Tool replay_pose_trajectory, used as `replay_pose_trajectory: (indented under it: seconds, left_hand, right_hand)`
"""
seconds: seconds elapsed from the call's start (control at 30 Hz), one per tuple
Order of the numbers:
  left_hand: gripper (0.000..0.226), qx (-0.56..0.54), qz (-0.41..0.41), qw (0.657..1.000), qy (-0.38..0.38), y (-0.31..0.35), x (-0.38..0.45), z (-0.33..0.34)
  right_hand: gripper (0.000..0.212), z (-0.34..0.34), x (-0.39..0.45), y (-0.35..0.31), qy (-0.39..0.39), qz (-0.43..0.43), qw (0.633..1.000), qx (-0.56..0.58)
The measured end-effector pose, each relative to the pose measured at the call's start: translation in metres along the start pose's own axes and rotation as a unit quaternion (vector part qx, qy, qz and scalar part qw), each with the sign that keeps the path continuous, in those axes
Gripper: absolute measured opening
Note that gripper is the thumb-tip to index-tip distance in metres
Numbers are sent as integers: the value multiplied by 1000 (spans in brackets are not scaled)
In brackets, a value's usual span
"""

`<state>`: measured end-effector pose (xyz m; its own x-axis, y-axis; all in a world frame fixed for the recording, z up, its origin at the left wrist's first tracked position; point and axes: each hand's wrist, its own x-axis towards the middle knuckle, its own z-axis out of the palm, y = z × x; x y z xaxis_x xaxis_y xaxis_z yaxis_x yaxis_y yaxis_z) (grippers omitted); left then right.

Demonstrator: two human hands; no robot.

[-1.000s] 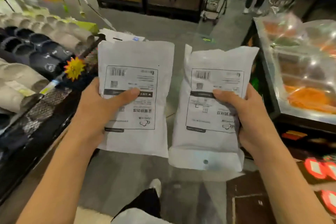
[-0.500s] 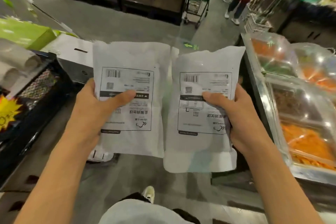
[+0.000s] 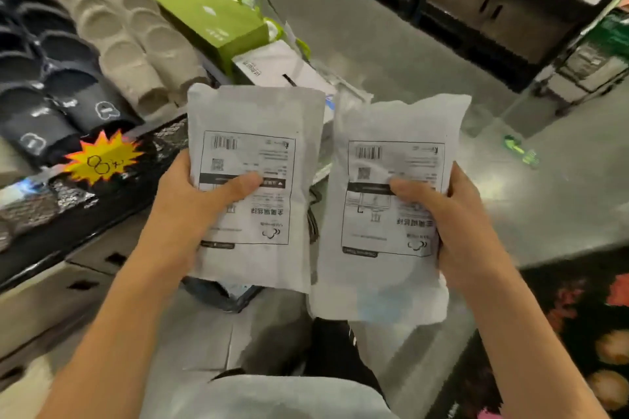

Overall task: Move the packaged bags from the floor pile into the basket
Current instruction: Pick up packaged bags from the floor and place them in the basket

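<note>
I note the left hand gripping a white packaged bag, thumb curled across its printed label, held upright at about 10 o'clock of centre. The right hand grips a second packaged bag likewise, at 3 o'clock of the first, edges nearly touching (labels read upside down). A shelf of rolled items stands at 9 o'clock. Grey floor lies beyond.
</note>
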<state>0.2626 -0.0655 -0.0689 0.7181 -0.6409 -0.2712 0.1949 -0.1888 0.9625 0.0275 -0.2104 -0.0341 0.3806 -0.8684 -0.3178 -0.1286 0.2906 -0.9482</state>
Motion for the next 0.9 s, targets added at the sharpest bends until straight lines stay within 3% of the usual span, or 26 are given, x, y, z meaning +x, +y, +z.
replay_pose_trajectory:
  seconds: [0.23, 0.37, 0.5, 0.9]
  left_hand:
    - [73, -57, -21, 969, 238, -20, 23, 2]
    - [76, -59, -51, 950, 303, -42, 22, -7]
    - [74, -71, -79, 931, 349, -76, 34, -16]
    - [75, -121, -130, 920, 350, -232, 143, -56]
  right_hand:
    - [41, 48, 148, -11, -228, 22, 970, -83]
    - [43, 87, 192, 6, -309, 40, 943, -117]
    - [46, 119, 224, 37, -350, 59, 922, -153]
    - [45, 204, 323, 195, -350, 71, 909, -216]
